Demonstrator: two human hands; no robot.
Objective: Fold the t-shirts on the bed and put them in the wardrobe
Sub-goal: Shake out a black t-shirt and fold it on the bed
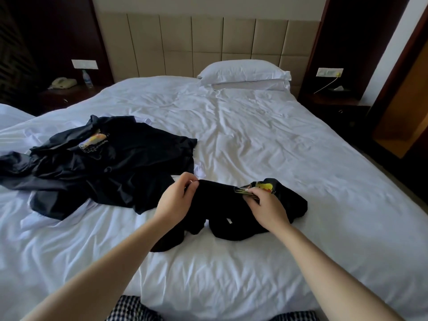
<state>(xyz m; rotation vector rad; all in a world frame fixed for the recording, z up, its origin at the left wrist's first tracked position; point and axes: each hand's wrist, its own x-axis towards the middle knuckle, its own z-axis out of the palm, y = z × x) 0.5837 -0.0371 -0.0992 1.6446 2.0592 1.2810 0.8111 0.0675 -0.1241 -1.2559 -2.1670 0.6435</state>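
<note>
On the left half of the bed [266, 140] lies a loose pile [104, 163] of dark shirts, unfolded, one showing a bright print; right of it, near the bed's near edge and about midway across, lies a black shirt [217, 207], bunched and partly doubled over; the left hand [176, 198] pinches its far edge between thumb and fingertips; the right hand [266, 207] pinches the cloth beside a yellow print, fingers curled on the fabric; both hands hold the same shirt, which rests on the bed.

The step in hand looks like the fold of this first shirt, early in the task; the pile is not yet begun and nothing is stowed; whether the wardrobe is in view I cannot tell. The next move likely calls for drawing the pinched edge taut and level, laying it flat on the bed, then smoothing the lumps near the bed's near edge before the next fold; slack cloth may slip or crease.
</note>
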